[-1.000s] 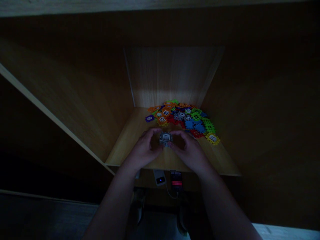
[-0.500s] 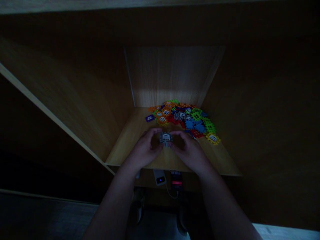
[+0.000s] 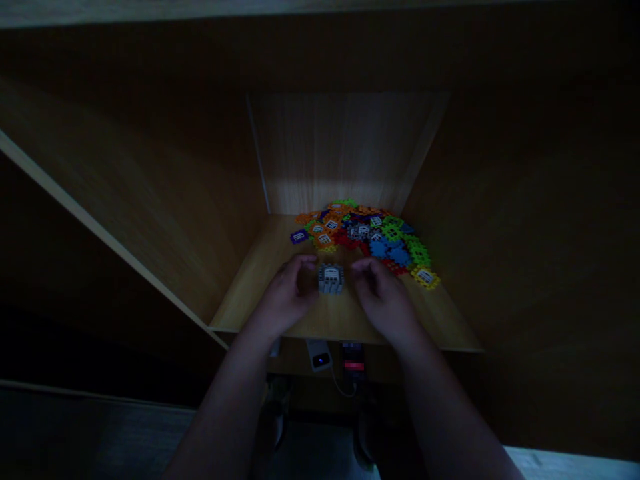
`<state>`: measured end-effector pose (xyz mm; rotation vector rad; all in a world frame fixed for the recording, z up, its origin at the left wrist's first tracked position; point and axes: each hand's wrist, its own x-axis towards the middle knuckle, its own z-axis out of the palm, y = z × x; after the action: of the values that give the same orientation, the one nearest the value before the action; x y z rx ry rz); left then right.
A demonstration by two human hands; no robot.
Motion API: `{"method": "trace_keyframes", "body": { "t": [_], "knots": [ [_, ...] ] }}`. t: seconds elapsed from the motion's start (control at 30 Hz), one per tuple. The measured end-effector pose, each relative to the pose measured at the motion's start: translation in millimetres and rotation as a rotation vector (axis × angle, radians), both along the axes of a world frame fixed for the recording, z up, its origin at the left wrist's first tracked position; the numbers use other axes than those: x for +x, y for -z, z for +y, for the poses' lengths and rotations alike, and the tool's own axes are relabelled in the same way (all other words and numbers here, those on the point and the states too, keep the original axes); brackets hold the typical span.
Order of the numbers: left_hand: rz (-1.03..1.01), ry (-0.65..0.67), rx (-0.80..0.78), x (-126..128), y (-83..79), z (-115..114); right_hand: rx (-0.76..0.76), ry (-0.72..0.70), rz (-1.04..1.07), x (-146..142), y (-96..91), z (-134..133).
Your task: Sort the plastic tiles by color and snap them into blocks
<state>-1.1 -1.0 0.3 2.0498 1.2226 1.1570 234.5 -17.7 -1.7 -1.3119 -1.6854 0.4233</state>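
Observation:
A small grey box-like piece (image 3: 331,279), built from interlocking toothed tiles with a white window pattern on top, rests on the wooden shelf (image 3: 320,323) between my hands. My left hand (image 3: 287,293) is curved with thumb and fingers apart, close by the piece's left side; whether the thumb touches it I cannot tell. On the other side my right hand (image 3: 383,293) is open, with a gap between its fingers and the piece. Behind both hands lies a heap of toothed plastic tiles in several colours, including blue tiles (image 3: 390,251) and green tiles (image 3: 418,251).
Cabinet walls close in on both sides and behind. A purple tile (image 3: 299,237) lies at the heap's left, a yellow tile (image 3: 425,277) at its right front. Below the shelf edge are a white device (image 3: 319,355) with a cable and a phone-like screen (image 3: 353,360).
Both hands have drawn apart from the grey piece, the right one further to the right. The piece stays on the shelf, let go, and its front side now shows.

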Motion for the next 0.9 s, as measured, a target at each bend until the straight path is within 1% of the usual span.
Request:
{"method": "trace_keyframes", "body": {
  "t": [0.1,0.17,0.37,0.57,0.67,0.9],
  "knots": [
    [0.022,-0.051,-0.046,-1.5,-0.5,0.9,-0.063,0.073,-0.037,1.4,0.6,1.1],
    [0.033,-0.069,-0.066,-1.2,-1.8,0.8,-0.099,0.086,-0.072,1.1,0.3,1.1],
    [0.015,-0.051,-0.129,1.7,-4.5,0.5,-0.13,0.028,-0.08,0.2,0.5,0.3],
    [-0.018,-0.012,-0.128,1.3,-2.6,0.8,-0.136,-0.048,-0.065,1.3,2.0,0.5],
    [-0.039,0.013,-0.132,2.2,-3.2,1.0,-0.155,-0.06,-0.053,0.3,1.8,0.4],
    [-0.05,0.019,-0.146,4.0,-3.1,1.8,-0.161,-0.063,-0.058,0.1,2.4,0.5]
  ]
}}
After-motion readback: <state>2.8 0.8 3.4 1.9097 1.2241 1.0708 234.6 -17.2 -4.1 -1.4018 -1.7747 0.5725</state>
